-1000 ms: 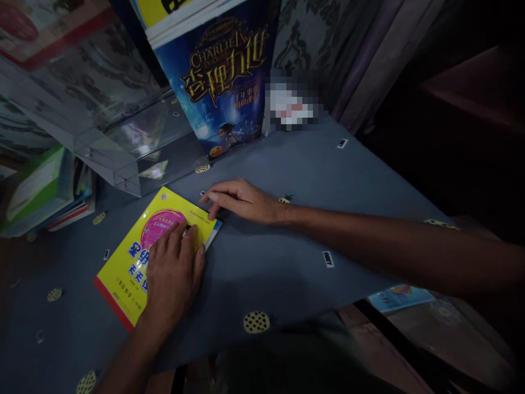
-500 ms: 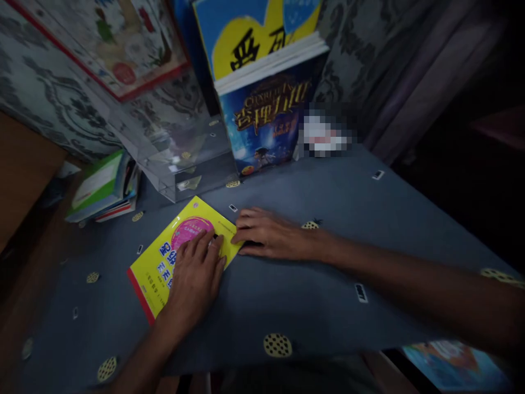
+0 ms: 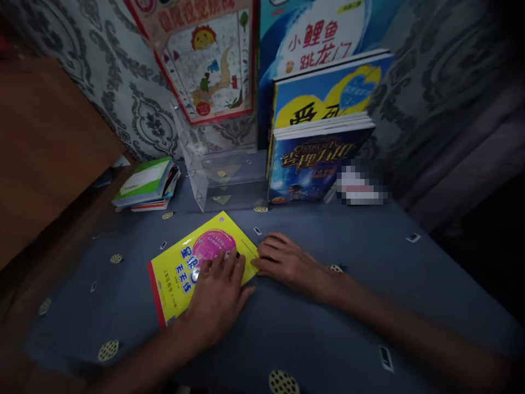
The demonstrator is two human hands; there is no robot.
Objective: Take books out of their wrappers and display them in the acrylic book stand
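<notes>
View now higher: yellow book (image 3: 207,244) on tablecloth (image 3: 311,339) (pineapple-print), patterned wallpaper (image 3: 153,117) beyond.

The left hand (image 3: 219,301) covers part of the yellow workbook's (image 3: 170,279) cover. Pixelation obscures a whitish object (image 3: 361,187) beside the Charlie IX paperback (image 3: 305,169). The top edge crops the carp picture book (image 3: 318,41).

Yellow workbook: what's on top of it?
The left hand lies across the yellow workbook; the right hand is at one corner. Whatever is printed beneath the left hand is covered.
</notes>
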